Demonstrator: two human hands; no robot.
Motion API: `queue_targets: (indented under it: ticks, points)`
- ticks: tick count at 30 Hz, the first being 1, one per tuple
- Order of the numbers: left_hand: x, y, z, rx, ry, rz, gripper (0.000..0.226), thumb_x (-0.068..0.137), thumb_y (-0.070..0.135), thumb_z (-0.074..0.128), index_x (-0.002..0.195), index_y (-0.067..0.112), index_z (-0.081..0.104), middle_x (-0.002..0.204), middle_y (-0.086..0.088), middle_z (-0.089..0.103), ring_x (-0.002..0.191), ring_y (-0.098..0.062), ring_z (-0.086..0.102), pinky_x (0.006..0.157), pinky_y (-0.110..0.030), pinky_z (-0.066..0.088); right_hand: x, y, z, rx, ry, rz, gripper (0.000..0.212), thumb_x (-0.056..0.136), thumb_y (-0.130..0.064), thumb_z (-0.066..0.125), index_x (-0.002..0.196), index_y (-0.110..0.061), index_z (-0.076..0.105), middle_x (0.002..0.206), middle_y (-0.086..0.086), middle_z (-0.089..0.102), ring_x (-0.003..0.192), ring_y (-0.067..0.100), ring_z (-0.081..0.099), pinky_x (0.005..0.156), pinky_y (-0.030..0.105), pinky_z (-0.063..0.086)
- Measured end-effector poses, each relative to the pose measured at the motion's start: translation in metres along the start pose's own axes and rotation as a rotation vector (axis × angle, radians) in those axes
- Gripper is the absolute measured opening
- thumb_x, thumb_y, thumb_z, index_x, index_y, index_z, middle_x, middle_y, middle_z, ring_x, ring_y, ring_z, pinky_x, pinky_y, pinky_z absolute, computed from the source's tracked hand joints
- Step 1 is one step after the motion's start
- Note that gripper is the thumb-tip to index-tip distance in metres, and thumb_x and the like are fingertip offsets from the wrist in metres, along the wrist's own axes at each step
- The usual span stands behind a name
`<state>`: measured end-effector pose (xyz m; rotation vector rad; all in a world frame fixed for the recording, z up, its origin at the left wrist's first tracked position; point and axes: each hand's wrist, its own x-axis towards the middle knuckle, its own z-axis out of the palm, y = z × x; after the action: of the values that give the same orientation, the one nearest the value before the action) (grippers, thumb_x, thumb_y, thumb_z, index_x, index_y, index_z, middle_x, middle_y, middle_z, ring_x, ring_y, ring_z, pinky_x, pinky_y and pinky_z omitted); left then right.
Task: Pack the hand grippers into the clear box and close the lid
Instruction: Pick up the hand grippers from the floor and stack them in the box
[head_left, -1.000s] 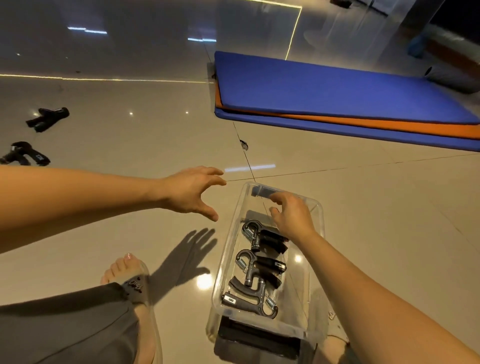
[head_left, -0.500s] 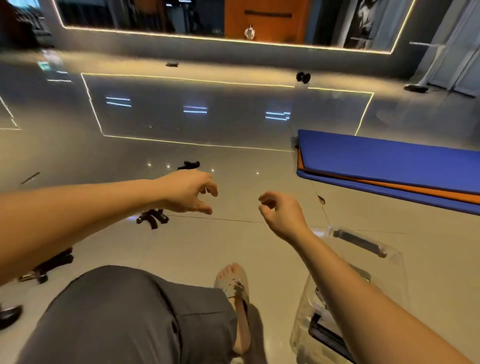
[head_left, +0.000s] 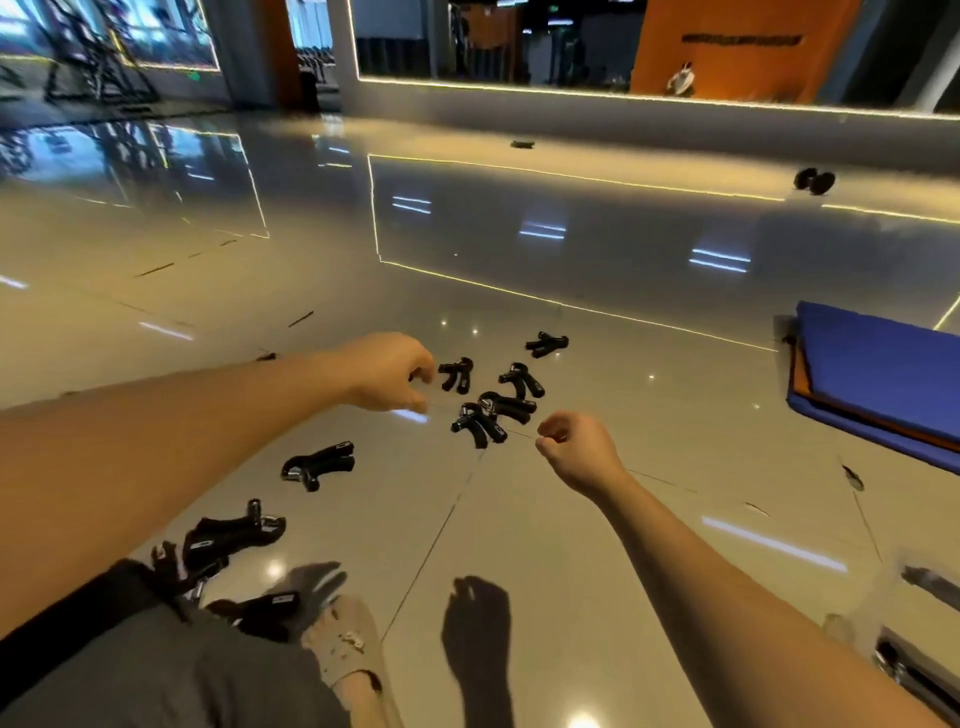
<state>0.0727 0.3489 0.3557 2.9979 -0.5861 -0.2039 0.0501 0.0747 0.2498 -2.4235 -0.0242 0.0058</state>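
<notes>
Grip curled in and empty on left hand (head_left: 389, 374) and right hand (head_left: 576, 452), hovering by the hand grippers (head_left: 488, 415) scattered on the floor (head_left: 571, 530), clear box (head_left: 906, 667) off at lower right; spread wide first, take a loose one by both handles, skip the overlapped pair

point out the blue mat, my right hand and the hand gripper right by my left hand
blue mat (head_left: 883, 374): head view, on its top blue surface
right hand (head_left: 576, 452): head view, on the back of the hand
hand gripper (head_left: 456, 374) by the left hand (head_left: 387, 371): head view, on its black handles
</notes>
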Motion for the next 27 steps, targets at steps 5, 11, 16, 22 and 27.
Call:
queue_targets:
  ticks: [5, 11, 16, 22, 27]
  points:
    - [-0.016, -0.095, 0.041, -0.111, -0.001, -0.156, 0.042, 0.088, 0.037, 0.073, 0.124, 0.017, 0.064, 0.101, 0.007, 0.06, 0.088, -0.01, 0.058, 0.072, -0.028, 0.05, 0.066, -0.045, 0.073, -0.074, -0.124, -0.012, 0.019, 0.092, -0.018, 0.061, 0.104, -0.009, 0.072, 0.103, 0.012, 0.073, 0.094, 0.027, 0.067, 0.086, 0.049, 0.058]
    - [0.004, -0.184, 0.12, -0.124, -0.192, -0.332, 0.059, 0.087, 0.044, 0.072, 0.137, 0.018, 0.055, 0.126, -0.003, 0.062, 0.11, -0.018, 0.06, 0.092, -0.034, 0.051, 0.133, -0.031, 0.155, -0.14, -0.174, -0.031, 0.03, 0.094, -0.026, 0.06, 0.119, -0.013, 0.069, 0.113, 0.009, 0.07, 0.1, 0.027, 0.065, 0.083, 0.04, 0.056]
    - [0.054, -0.208, 0.191, -0.227, -0.179, -0.395, 0.068, 0.078, 0.048, 0.079, 0.136, 0.022, 0.055, 0.11, 0.004, 0.061, 0.092, -0.013, 0.056, 0.078, -0.031, 0.048, 0.18, 0.02, 0.194, -0.224, -0.217, 0.083, 0.043, 0.093, -0.038, 0.063, 0.128, -0.013, 0.06, 0.114, 0.011, 0.067, 0.094, 0.029, 0.065, 0.073, 0.036, 0.052]
    - [0.092, -0.243, 0.278, -0.361, -0.076, -0.576, 0.079, 0.072, 0.053, 0.082, 0.14, 0.024, 0.052, 0.11, 0.013, 0.059, 0.088, -0.005, 0.052, 0.07, -0.025, 0.047, 0.255, 0.054, 0.233, -0.268, -0.247, 0.092, 0.064, 0.088, -0.045, 0.069, 0.142, -0.016, 0.051, 0.137, 0.012, 0.054, 0.116, 0.034, 0.059, 0.089, 0.046, 0.054]
    - [0.114, -0.289, 0.316, -0.301, -0.049, -0.706, 0.095, 0.07, 0.056, 0.081, 0.148, 0.017, 0.041, 0.137, -0.007, 0.052, 0.121, -0.027, 0.051, 0.097, -0.046, 0.049, 0.305, 0.084, 0.264, -0.345, -0.263, 0.098, 0.076, 0.089, -0.047, 0.069, 0.153, -0.018, 0.039, 0.149, 0.014, 0.046, 0.134, 0.037, 0.046, 0.101, 0.049, 0.046]
